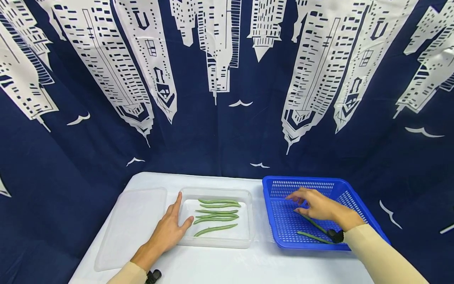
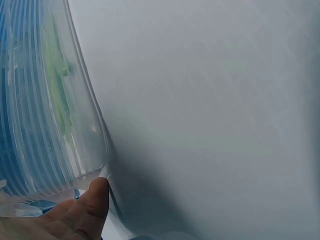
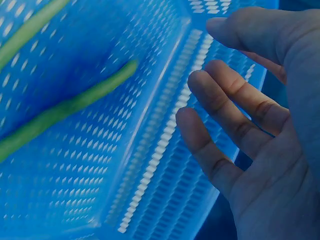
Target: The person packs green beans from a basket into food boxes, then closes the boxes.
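Several green beans (image 1: 214,229) lie in roughly parallel rows inside a clear plastic container (image 1: 214,243). At the container's left side is my left hand (image 1: 168,230), its index finger along the left rim and its thumb reaching over the near-left part. In the left wrist view a fingertip (image 2: 98,192) sits right at the container's corner. My right hand (image 1: 315,203) hovers over a blue perforated basket (image 1: 283,223), fingers loosely bent with nothing between them. Beneath it, one green bean (image 1: 313,222) and another green bean (image 1: 313,236) lie on the basket floor, partly hidden by the wrist.
A flat translucent lid (image 1: 133,225) lies on the white table (image 1: 255,264), left of the container. The basket stands to the container's right, with a narrow strip of table between them. Behind the table hangs a dark blue cloth (image 1: 213,146) with white building prints.
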Motion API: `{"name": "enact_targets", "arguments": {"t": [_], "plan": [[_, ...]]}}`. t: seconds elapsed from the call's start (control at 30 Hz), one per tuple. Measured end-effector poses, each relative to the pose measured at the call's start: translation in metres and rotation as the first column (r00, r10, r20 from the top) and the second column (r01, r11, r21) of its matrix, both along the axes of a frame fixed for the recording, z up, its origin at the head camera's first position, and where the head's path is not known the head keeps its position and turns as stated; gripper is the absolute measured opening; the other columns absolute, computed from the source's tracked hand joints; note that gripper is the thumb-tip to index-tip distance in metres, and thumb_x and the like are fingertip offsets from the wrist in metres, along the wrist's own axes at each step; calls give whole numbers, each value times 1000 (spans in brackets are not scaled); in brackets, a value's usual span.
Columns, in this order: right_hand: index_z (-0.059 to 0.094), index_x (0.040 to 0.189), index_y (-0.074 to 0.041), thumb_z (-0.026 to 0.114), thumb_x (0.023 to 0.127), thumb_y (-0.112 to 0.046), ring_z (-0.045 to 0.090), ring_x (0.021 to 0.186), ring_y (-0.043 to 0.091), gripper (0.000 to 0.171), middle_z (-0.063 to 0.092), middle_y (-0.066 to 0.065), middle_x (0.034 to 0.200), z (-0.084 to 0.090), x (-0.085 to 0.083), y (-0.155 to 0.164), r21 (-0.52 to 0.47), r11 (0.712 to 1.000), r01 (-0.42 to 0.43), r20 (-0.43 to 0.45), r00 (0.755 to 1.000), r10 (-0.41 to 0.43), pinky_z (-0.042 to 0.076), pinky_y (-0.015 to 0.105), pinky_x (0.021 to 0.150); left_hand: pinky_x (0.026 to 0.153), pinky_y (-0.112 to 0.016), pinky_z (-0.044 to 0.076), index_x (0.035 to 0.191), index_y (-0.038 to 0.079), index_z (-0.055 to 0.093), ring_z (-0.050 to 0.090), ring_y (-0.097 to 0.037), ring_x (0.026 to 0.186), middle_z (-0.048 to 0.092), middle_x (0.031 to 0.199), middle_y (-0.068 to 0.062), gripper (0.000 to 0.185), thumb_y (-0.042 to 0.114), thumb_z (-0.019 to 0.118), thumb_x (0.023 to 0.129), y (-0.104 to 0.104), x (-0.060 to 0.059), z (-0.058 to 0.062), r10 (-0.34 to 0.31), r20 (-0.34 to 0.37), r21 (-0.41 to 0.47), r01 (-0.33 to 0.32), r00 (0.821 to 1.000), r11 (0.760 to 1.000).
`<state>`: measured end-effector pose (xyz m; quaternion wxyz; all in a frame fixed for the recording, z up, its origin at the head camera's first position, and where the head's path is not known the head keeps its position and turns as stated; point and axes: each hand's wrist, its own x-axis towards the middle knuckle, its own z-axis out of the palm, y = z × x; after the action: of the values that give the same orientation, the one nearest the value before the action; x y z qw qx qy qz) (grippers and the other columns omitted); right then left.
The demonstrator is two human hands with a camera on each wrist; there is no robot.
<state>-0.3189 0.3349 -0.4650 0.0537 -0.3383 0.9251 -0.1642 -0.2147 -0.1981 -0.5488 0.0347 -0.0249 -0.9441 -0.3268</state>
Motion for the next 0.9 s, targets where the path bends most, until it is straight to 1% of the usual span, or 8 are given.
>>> {"name": "enact_targets", "arguments": {"t": [0.13,0.23,0.3,0.37,0.5,0.6,0.77,0.9], "plan": [[81,142,-12,89,99,-5,78,110,28,45,81,9,124,-8,-3,15,3,1000,6,27,1000,-6,72,48,92,128,-76,48,190,18,7,57,-59,159,47,178,-33,101,49,68,116,0,0,0,3,7,4,-3,1000,1000],[81,142,-12,90,98,-4,79,108,27,45,81,12,125,-13,-5,26,13,999,30,74,997,-31,71,52,94,129,-75,48,190,18,7,56,-58,159,47,178,-32,101,49,68,116,-1,0,0,4,8,6,-4,1000,1000],[80,142,-12,91,98,-5,79,107,25,46,81,12,124,-17,-5,33,24,999,48,109,993,-51,71,51,94,129,-75,48,190,18,7,56,-58,160,46,178,-32,101,49,68,116,-1,0,0,3,7,6,-3,1000,1000],[81,143,-12,92,96,-4,78,105,21,49,80,10,122,-21,-6,39,29,998,56,137,989,-59,71,47,93,130,-75,47,190,19,7,56,-57,160,46,179,-32,101,49,68,116,-1,0,0,2,8,7,-2,1000,1000],[79,145,-8,95,90,-1,73,95,14,58,77,7,114,-27,-8,47,6,999,35,189,981,-35,68,36,84,130,-74,47,190,19,6,56,-56,161,46,179,-32,102,48,69,116,-1,-2,-1,1,5,9,-1,1000,1000],[77,147,-6,96,86,1,69,89,10,64,73,5,108,-29,-10,49,-7,1000,16,221,975,-14,64,29,79,130,-74,48,190,20,6,57,-56,160,47,178,-32,102,47,70,116,-1,-3,-1,2,2,9,-2,1000,1000],[76,150,-7,93,85,6,64,87,8,69,67,2,103,-31,-11,48,10,1000,17,253,967,-19,59,26,78,130,-74,48,190,20,6,57,-56,160,47,178,-32,102,47,70,115,-1,-3,-1,6,6,11,-6,1000,1000],[77,150,-9,87,85,14,60,83,7,70,65,2,99,-36,-13,48,11,1000,28,294,955,-30,55,23,73,130,-74,47,190,20,6,56,-55,161,46,179,-32,102,48,70,115,-1,-2,-2,7,9,11,-7,1000,1000]]}}
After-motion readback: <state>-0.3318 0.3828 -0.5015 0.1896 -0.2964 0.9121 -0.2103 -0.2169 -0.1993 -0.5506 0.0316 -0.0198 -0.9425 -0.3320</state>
